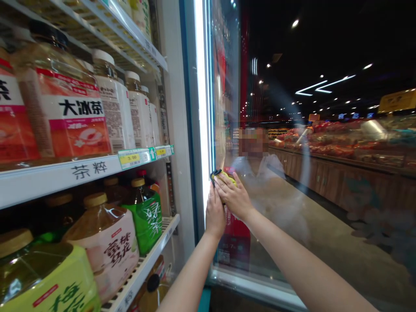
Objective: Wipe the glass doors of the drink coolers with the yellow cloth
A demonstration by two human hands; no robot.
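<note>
Both hands meet at the left side of a glass door (273,242), beside a bright vertical light strip. A yellow cloth with a dark edge (231,177) is pressed against the glass there. My right hand (234,196) lies over the cloth, its fingers on it and the thumb raised. Just below and to the left, my left hand (216,212) points upward with its fingers together at the cloth's lower edge. Part of the cloth is hidden under the fingers.
At the left, shelves (58,173) hold large drink bottles (78,112). A white frame post (177,108) stands between shelves and door. Through the glass show a long wooden display counter (312,173) and a faint reflected person.
</note>
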